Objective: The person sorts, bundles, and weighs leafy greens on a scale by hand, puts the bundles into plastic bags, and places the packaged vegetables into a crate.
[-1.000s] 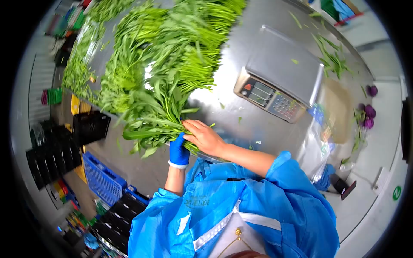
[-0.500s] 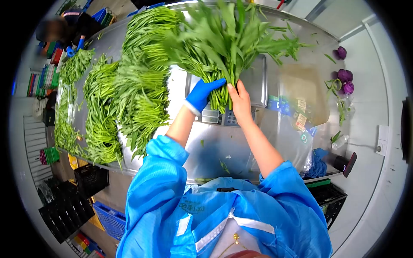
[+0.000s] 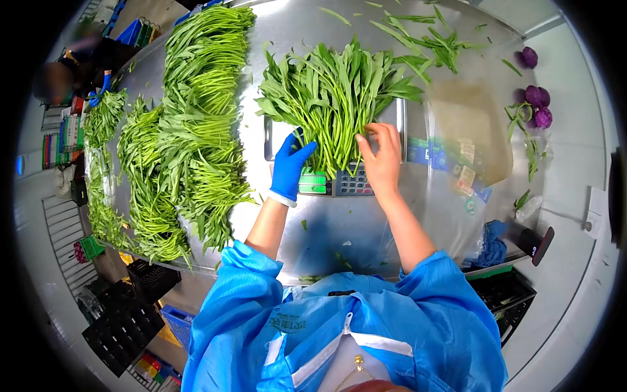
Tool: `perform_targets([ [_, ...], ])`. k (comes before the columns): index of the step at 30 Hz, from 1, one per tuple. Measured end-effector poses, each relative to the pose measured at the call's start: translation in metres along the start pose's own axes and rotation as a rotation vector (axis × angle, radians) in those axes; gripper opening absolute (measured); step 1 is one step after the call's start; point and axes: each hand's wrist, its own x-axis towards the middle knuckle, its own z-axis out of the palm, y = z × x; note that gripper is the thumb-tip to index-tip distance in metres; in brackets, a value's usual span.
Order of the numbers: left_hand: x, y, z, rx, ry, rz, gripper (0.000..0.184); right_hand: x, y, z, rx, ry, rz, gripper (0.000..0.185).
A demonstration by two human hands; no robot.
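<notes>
A bunch of water spinach (image 3: 333, 108) lies fanned out on the metal pan of a scale, leaves away from me and cut stems toward me. The pan's rim (image 3: 269, 140) shows at the left. My left hand (image 3: 289, 168), in a blue glove, is at the left side of the stems with thumb and fingers apart. Bare, my right hand (image 3: 384, 157) is at the right side of the stem ends, fingers loosely curved and spread. Neither hand grips the bunch. Below the stems, the scale's display (image 3: 312, 183) glows green beside its keypad (image 3: 353, 185).
Long rows of water spinach (image 3: 206, 117) cover the table's left side. Loose leaves (image 3: 437, 46) lie at the far right. Clear plastic bags (image 3: 457, 189) are right of the scale, and purple vegetables (image 3: 538, 98) line the right edge. A co-worker's gloved hand (image 3: 98, 93) is at far left.
The bunch has come down from my two hands onto the scale pan. Both hands have let go and moved apart to its sides. The display now shows green.
</notes>
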Motion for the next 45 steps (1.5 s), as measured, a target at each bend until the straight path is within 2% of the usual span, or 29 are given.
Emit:
perform_targets([
  [2, 0.001, -0.003, 0.002, 0.100, -0.075, 0.086, 0.049, 0.009, -0.002, 0.010, -0.120, 0.017, -0.162, 0.021],
  [5, 0.011, -0.013, -0.014, 0.372, -0.138, 0.204, 0.046, 0.016, 0.011, 0.019, -0.175, -0.015, -0.095, 0.018],
  [6, -0.002, 0.011, -0.012, 0.758, -0.020, 0.235, 0.042, 0.017, 0.006, 0.017, -0.081, -0.014, 0.010, 0.016],
  [7, -0.001, 0.012, -0.021, 0.924, 0.036, 0.314, 0.042, 0.018, 0.000, 0.011, 0.007, -0.052, 0.045, 0.016],
  [9, -0.018, 0.039, -0.013, 1.022, 0.225, 0.174, 0.038, 0.018, -0.006, -0.001, 0.176, -0.119, 0.116, 0.016],
  [10, -0.012, 0.025, -0.020, 0.917, 0.272, 0.419, 0.031, 0.016, -0.002, -0.001, 0.218, -0.136, 0.080, 0.016],
  [11, -0.015, 0.030, -0.012, 0.835, 0.275, 0.446, 0.014, 0.014, 0.004, 0.000, 0.174, -0.113, 0.022, 0.016],
  [13, -0.011, 0.032, 0.009, 0.842, 0.223, 0.886, 0.019, 0.015, 0.013, 0.005, 0.090, -0.069, -0.100, 0.016],
  [14, -0.011, 0.037, 0.024, 0.822, 0.098, 0.945, 0.034, 0.018, 0.011, 0.006, 0.070, -0.074, -0.094, 0.016],
  [15, -0.006, 0.042, 0.035, 0.853, -0.059, 0.937, 0.035, 0.021, 0.010, 0.007, -0.005, -0.052, -0.122, 0.017],
  [17, 0.008, 0.037, 0.056, 0.988, -0.132, 1.033, 0.037, 0.026, 0.012, 0.010, -0.157, -0.007, -0.174, 0.017],
  [20, 0.029, 0.016, 0.060, 1.270, -0.062, 0.956, 0.039, 0.029, 0.013, 0.007, -0.224, 0.001, -0.100, 0.015],
  [26, 0.033, 0.000, 0.055, 1.190, -0.009, 0.952, 0.039, 0.037, 0.019, 0.011, -0.077, 0.038, 0.026, 0.013],
  [30, 0.036, 0.000, 0.055, 1.185, -0.013, 0.956, 0.039, 0.042, 0.015, 0.017, -0.050, -0.027, 0.136, 0.015],
  [33, 0.038, 0.000, 0.053, 1.153, -0.031, 0.961, 0.040, 0.042, 0.020, 0.018, 0.199, -0.050, 0.249, 0.013],
  [34, 0.038, 0.000, 0.052, 1.093, -0.030, 0.954, 0.040, 0.039, 0.022, 0.018, 0.319, -0.023, 0.225, 0.012],
  [39, 0.021, 0.023, 0.067, 0.937, 0.057, 1.010, 0.045, 0.021, 0.015, 0.016, 0.531, 0.031, 0.272, 0.011],
  [41, 0.023, 0.026, 0.070, 0.892, -0.064, 1.024, 0.049, 0.013, 0.014, 0.016, 0.610, 0.061, 0.266, 0.011],
  [44, 0.039, 0.012, 0.071, 0.870, -0.199, 0.910, 0.050, 0.011, 0.010, 0.013, 0.907, 0.067, 0.502, 0.007],
  [45, 0.040, 0.006, 0.068, 0.965, -0.185, 0.945, 0.049, 0.012, 0.009, 0.012, 1.027, 0.087, 0.567, 0.007],
])
